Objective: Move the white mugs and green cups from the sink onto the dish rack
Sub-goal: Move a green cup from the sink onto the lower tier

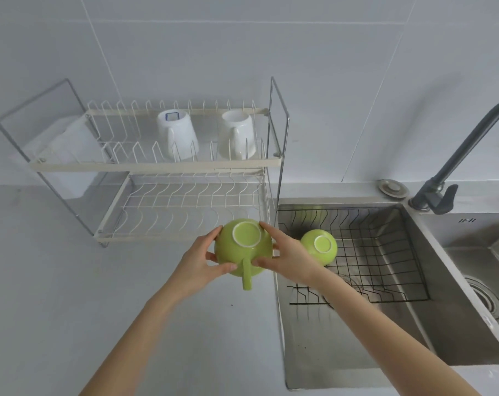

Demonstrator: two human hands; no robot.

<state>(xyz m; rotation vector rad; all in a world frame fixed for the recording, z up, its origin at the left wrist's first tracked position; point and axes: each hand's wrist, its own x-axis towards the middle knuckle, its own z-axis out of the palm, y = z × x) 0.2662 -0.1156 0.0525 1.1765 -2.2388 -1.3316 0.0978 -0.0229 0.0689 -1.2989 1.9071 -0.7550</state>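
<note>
A green cup (pixel 242 252) is held upside down between both hands, its handle pointing toward me, just in front of the lower tier of the dish rack (pixel 156 167). My left hand (pixel 199 261) grips its left side and my right hand (pixel 288 255) its right side. A second green cup (pixel 319 247) lies upside down on the black wire basket (pixel 385 252) in the sink (pixel 342 352). Two white mugs (pixel 178 138) (pixel 236 135) stand upside down on the rack's upper tier.
A white plastic holder (pixel 65 155) hangs at the rack's left end. A dark faucet (pixel 457 155) rises at the sink's back right, beside a round drain plug (pixel 392 188). A second basin with a drain (pixel 485 298) lies at the far right. Grey countertop (pixel 56 295) spreads left.
</note>
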